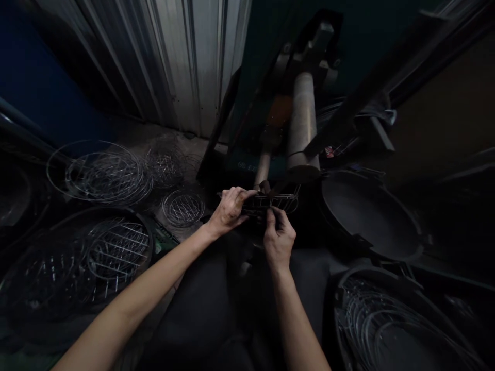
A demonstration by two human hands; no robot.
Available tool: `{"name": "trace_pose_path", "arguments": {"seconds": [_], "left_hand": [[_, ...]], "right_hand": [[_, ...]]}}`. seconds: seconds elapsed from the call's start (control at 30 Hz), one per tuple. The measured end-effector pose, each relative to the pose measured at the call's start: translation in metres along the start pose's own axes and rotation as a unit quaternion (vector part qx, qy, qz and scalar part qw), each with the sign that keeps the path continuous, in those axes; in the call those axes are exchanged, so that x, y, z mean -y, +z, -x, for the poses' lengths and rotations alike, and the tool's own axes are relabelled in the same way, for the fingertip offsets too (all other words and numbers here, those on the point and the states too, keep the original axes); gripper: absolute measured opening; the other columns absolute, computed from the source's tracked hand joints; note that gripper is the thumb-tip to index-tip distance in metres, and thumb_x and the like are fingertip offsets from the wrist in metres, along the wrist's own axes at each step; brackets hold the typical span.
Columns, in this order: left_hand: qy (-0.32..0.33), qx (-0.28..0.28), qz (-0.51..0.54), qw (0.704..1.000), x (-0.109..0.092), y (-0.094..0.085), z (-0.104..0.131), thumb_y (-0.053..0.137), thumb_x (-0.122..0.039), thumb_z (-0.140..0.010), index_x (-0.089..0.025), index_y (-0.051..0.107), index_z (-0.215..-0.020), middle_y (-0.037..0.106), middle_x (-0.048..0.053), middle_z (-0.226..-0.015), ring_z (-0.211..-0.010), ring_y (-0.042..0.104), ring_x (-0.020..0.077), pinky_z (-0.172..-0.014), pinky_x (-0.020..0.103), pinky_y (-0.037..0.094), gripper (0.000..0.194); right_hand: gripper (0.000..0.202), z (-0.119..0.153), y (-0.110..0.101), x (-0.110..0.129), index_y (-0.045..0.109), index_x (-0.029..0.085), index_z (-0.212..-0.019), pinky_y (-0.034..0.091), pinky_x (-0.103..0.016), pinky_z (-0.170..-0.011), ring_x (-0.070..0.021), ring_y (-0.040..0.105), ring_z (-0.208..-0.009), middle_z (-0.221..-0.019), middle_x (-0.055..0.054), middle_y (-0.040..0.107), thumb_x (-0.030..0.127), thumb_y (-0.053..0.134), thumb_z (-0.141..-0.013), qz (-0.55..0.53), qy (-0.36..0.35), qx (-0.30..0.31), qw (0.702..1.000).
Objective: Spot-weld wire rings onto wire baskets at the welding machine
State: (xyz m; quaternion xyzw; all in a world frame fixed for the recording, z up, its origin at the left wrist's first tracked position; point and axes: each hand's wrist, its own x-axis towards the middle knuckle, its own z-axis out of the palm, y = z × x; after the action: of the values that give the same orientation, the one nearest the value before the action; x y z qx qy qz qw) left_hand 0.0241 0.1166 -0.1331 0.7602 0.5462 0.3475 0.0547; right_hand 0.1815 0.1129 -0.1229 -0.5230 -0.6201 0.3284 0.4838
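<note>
Just below the tip of a machine's metal rod (pixel 263 170) is a round wire rack (pixel 288 198), seen nearly edge-on. My left hand (pixel 231 208) grips the rack's left side, thumb and fingers around the wire. At the rack's near edge, my right hand (pixel 279 234) is closed in a pinch, its fingertips touching the wire below the rod; whether they also hold a small piece is too dark to tell. A thick metal cylinder (pixel 304 123) of the machine stands above and to the right of the rack.
Wire rings (pixel 110 175) and a small round grid (pixel 183 207) lie on the floor at left. A tub (pixel 150 226) holds wire grids. At right are a round dark container (pixel 371 214) and a tub (pixel 340 309) of wire rings. A corrugated wall (pixel 193 67) stands behind.
</note>
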Motion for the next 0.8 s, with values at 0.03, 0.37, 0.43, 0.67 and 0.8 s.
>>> {"name": "trace_pose_path", "arguments": {"seconds": [0.03, 0.37, 0.43, 0.67, 0.8], "left_hand": [[0.0, 0.001, -0.004, 1.0, 0.002, 0.0, -0.001, 0.063, -0.014, -0.073, -0.019, 0.04, -0.128, 0.055, 0.009, -0.109, -0.1, 0.051, 0.0251, -0.084, 0.038, 0.036, 0.06], [-0.039, -0.03, 0.01, 0.999, 0.001, -0.008, -0.002, 0.059, -0.041, -0.079, -0.023, 0.045, -0.126, 0.052, 0.008, -0.114, -0.11, 0.05, 0.029, -0.093, 0.052, 0.037, 0.052], [-0.049, -0.024, 0.015, 0.998, -0.004, -0.011, 0.004, 0.057, -0.047, -0.079, -0.025, 0.041, -0.13, 0.051, 0.006, -0.116, -0.113, 0.05, 0.0291, -0.092, 0.052, 0.037, 0.057], [-0.024, 0.183, 0.059, 0.981, -0.059, 0.003, 0.024, 0.066, -0.034, -0.071, -0.018, 0.046, -0.125, 0.052, 0.008, -0.109, -0.102, 0.053, 0.0254, -0.088, 0.043, 0.044, 0.06], [-0.002, 0.265, 0.041, 0.963, -0.06, 0.018, 0.023, 0.067, -0.035, -0.072, -0.022, 0.033, -0.138, 0.045, 0.011, -0.127, -0.117, 0.044, 0.029, -0.096, 0.046, 0.036, 0.075]], "right_hand": [[0.027, -0.001, 0.001, 0.001, 0.063, 0.017, -0.091, 0.046, -0.027, -0.074, -0.0165, 0.06, -0.079, -0.085, -0.004, 0.066, 0.039, 0.048, -0.089, -0.001, -0.002, -0.003, 1.0], [0.031, 0.018, -0.051, -0.004, 0.063, 0.023, -0.111, 0.05, -0.026, -0.079, -0.0148, 0.064, -0.088, -0.108, -0.002, 0.066, 0.038, 0.047, -0.09, 0.034, -0.017, -0.034, 0.999], [0.033, 0.04, -0.107, -0.025, 0.061, 0.022, -0.114, 0.049, -0.027, -0.081, -0.0153, 0.064, -0.091, -0.111, -0.003, 0.065, 0.039, 0.043, -0.091, 0.141, 0.057, -0.074, 0.986], [0.039, 0.096, -0.249, -0.13, 0.062, -0.002, -0.105, 0.045, -0.046, -0.086, -0.0359, 0.061, -0.099, -0.103, -0.028, 0.064, 0.027, 0.051, -0.081, 0.441, 0.362, 0.029, 0.821], [0.036, 0.1, -0.235, -0.179, 0.063, -0.001, -0.102, 0.047, -0.041, -0.082, -0.0355, 0.064, -0.094, -0.095, -0.027, 0.067, 0.024, 0.054, -0.077, 0.446, 0.369, 0.135, 0.804]]}}
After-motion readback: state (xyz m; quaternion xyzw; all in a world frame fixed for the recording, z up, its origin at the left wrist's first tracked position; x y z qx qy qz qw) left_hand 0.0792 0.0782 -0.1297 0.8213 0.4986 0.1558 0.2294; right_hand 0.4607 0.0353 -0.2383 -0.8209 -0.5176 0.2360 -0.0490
